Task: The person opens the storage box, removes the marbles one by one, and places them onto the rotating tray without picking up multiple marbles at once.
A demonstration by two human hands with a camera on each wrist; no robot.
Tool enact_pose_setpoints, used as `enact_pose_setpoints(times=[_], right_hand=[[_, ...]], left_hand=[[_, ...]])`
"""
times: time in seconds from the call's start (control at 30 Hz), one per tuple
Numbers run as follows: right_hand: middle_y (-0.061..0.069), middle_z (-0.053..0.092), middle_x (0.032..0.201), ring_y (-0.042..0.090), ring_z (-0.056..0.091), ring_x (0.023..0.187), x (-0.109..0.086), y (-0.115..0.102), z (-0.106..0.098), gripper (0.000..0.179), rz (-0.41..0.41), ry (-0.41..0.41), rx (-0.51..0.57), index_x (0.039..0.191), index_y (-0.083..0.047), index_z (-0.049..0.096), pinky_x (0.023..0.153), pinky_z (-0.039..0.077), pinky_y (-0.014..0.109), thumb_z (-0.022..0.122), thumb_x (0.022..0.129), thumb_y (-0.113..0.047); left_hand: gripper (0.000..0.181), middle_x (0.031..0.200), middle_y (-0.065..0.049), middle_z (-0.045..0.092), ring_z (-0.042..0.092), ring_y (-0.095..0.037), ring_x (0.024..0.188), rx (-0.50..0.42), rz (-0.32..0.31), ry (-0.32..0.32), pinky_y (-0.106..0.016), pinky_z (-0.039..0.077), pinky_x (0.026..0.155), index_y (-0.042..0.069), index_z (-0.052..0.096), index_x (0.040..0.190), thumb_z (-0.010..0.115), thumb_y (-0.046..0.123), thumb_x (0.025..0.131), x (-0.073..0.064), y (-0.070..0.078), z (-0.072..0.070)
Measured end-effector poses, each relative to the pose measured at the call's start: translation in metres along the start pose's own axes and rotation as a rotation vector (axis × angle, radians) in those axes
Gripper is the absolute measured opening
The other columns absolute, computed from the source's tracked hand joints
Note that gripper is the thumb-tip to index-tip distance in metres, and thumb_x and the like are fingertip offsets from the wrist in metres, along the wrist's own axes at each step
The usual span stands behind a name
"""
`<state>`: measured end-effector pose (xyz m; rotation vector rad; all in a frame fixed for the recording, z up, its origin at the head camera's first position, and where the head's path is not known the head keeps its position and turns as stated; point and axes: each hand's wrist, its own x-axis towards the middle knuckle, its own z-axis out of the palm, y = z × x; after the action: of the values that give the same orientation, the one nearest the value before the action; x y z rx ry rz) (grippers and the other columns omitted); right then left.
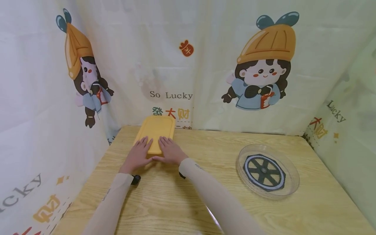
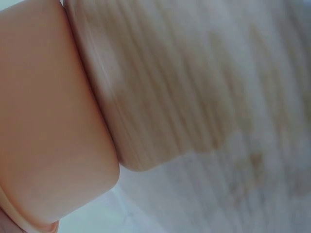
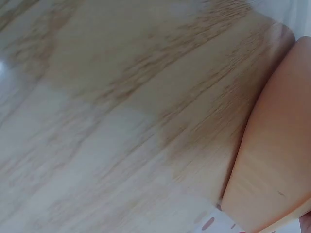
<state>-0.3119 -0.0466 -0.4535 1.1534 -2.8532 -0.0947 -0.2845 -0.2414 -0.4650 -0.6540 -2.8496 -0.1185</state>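
A yellow lidded box lies at the back left of the wooden table, its far end close to the curtain. My left hand rests on the near left part of the lid with its fingers stretched forward. Beside it, my right hand lies on the near right part, fingers likewise extended. Both thumbs point inward and meet, or nearly so, by the box's near end. In the left wrist view the box's side wall stands on the table; the right wrist view shows another stretch of side wall.
A clear round dish stands on the right of the wooden table. A dark, octagonal, spoked wheel-like piece shows within it. Printed curtains border the table at the back and on both sides.
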Motion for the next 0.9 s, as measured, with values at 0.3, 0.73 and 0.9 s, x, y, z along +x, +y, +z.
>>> enact_pose_setpoints(times=[0.3, 0.73, 0.9], right_hand=[[0.011, 0.017, 0.157, 0.022, 0.016, 0.146, -0.013, 0.009, -0.003, 0.087, -0.044, -0.002, -0.029, 0.15, -0.003, 0.017, 0.12, 0.016, 0.035, 0.025, 0.092, -0.067], [0.013, 0.018, 0.157, 0.023, 0.017, 0.146, -0.041, 0.017, 0.0, 0.083, -0.068, 0.027, -0.052, 0.15, -0.002, 0.02, 0.119, 0.017, 0.036, 0.03, 0.093, -0.063], [0.013, 0.019, 0.157, 0.023, 0.018, 0.146, -0.055, 0.021, 0.0, 0.081, -0.079, 0.036, -0.036, 0.149, -0.002, 0.021, 0.119, 0.018, 0.037, 0.031, 0.095, -0.061]], left_hand=[[0.089, 0.15, -0.027, 0.027, 0.027, -0.039, 0.14, -0.018, 0.021, 0.005, -0.05, 0.021, 0.115, 0.001, 0.03, 0.147, 0.051, 0.062, 0.086, -0.002, 0.01, 0.0], [0.084, 0.15, -0.027, 0.028, 0.028, -0.039, 0.14, -0.023, 0.062, 0.02, -0.049, 0.024, 0.115, 0.002, 0.03, 0.147, 0.053, 0.057, 0.087, -0.009, 0.033, 0.0], [0.079, 0.15, -0.027, 0.029, 0.028, -0.039, 0.139, -0.051, 0.08, 0.009, -0.049, 0.025, 0.114, 0.003, 0.031, 0.147, 0.053, 0.052, 0.089, -0.012, 0.043, -0.002]])
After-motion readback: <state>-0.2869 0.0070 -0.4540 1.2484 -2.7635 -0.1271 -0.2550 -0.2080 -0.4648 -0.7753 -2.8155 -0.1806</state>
